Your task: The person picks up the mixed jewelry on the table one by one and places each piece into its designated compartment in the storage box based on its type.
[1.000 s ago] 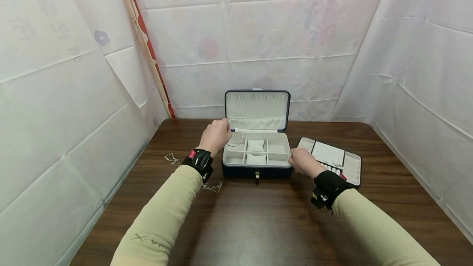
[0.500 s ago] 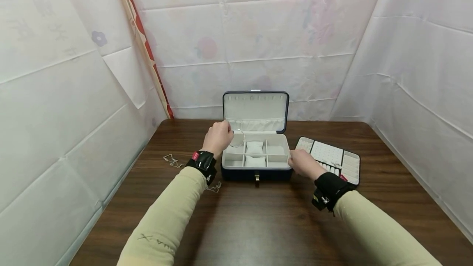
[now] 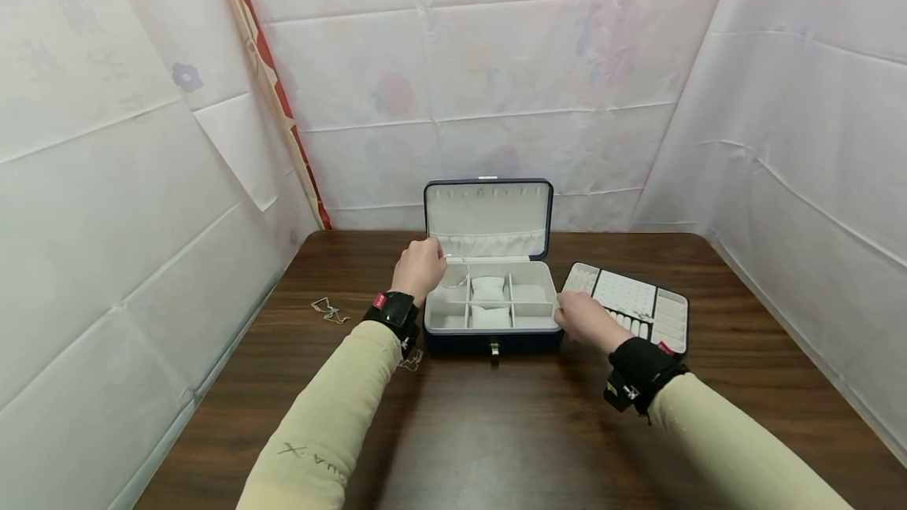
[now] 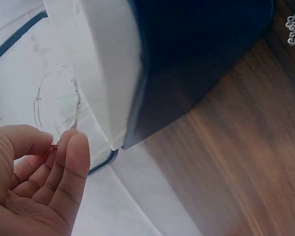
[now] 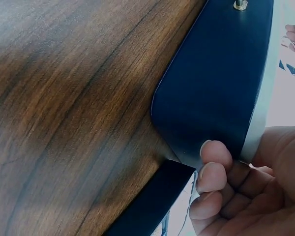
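Note:
In the head view, a dark blue jewelry box [image 3: 494, 343] with pale lining stands with its lid raised. Its inside is split into several compartments, and small white cushions [image 3: 489, 288] fill the two middle ones. My left hand [image 3: 420, 266] is over the left side of the box, pinching a thin silver bracelet [image 4: 77, 103] between thumb and fingers. The bracelet hangs over the back left compartment. At the right wall, my right hand [image 3: 586, 319] grips the box, its fingers [image 5: 212, 176] curled against the outside and the thumb at the rim.
A lift-out jewelry tray [image 3: 627, 290] with ring rolls and slots lies right of the box, partly behind my right hand. One silver chain [image 3: 329, 311] lies on the wooden table [image 3: 489, 447] at left. Another chain [image 3: 411, 360] lies partly hidden by my left wrist.
The whole scene shifts slightly in the head view. My left hand and the bracelet move slightly right and down with it, and the right hand keeps its grip on the box.

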`<state>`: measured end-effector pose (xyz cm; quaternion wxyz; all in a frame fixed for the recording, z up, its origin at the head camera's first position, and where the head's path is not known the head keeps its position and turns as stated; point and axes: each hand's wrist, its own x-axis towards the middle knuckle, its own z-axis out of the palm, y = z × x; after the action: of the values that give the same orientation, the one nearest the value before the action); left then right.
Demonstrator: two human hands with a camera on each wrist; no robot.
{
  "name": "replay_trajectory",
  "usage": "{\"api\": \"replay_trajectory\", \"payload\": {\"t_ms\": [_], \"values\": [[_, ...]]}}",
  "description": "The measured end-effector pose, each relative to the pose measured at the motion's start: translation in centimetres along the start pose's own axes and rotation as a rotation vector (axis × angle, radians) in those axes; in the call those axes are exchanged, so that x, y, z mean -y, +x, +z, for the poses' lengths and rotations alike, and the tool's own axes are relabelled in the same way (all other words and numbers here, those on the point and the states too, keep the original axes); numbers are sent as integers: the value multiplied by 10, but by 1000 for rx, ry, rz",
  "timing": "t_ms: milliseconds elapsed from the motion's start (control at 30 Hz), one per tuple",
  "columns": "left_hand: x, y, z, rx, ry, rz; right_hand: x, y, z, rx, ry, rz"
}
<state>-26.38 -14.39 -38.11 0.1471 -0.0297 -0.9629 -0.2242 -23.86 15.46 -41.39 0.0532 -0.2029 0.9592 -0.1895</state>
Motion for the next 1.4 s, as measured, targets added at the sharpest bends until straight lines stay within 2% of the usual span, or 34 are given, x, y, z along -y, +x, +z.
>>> {"api": "replay_trajectory", "payload": {"t_ms": [333, 700, 1100, 1400], "values": [[4, 0, 6, 24, 14, 13, 2, -5, 0, -16, -8, -13], [2, 1, 6, 61, 88, 20, 0, -5, 2, -21, -27, -41], [1, 2, 11, 136, 190, 54, -1, -12, 2, -48, -48, -82], [0, 0, 12, 150, 251, 74, -1, -15, 2, -29, -18, -76]]}}
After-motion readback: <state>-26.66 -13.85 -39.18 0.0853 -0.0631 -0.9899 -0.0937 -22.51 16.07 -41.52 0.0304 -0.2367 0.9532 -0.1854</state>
